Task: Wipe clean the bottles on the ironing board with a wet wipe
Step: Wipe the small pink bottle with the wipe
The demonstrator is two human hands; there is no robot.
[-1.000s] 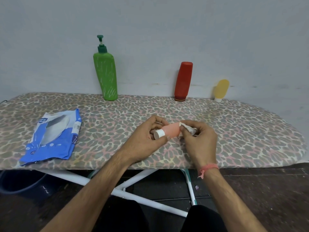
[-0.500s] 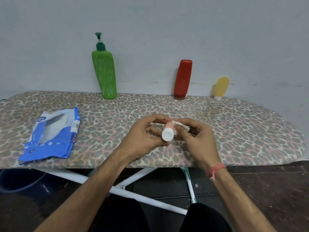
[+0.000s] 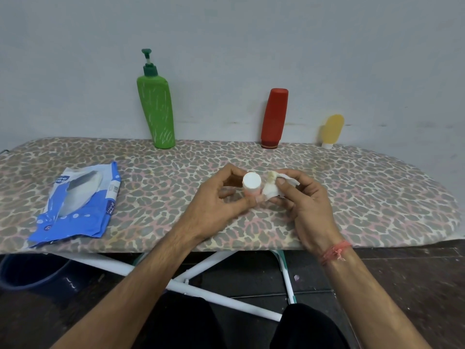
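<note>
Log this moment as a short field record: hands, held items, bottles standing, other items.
left hand: grips small pink bottle, white cap toward camera
right hand: pinches wet wipe beside the bottle
standing at wall: green pump bottle, red bottle, yellow bottle
surface: ironing board
other: blue wipes pack, lying flat on the left

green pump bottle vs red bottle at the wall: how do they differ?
The green pump bottle is taller than the red bottle. The green one carries a pump head on top; the red one has a flat top and stands on its cap. Both stand untouched at the ironing board's far edge, leaning toward the wall.
</note>
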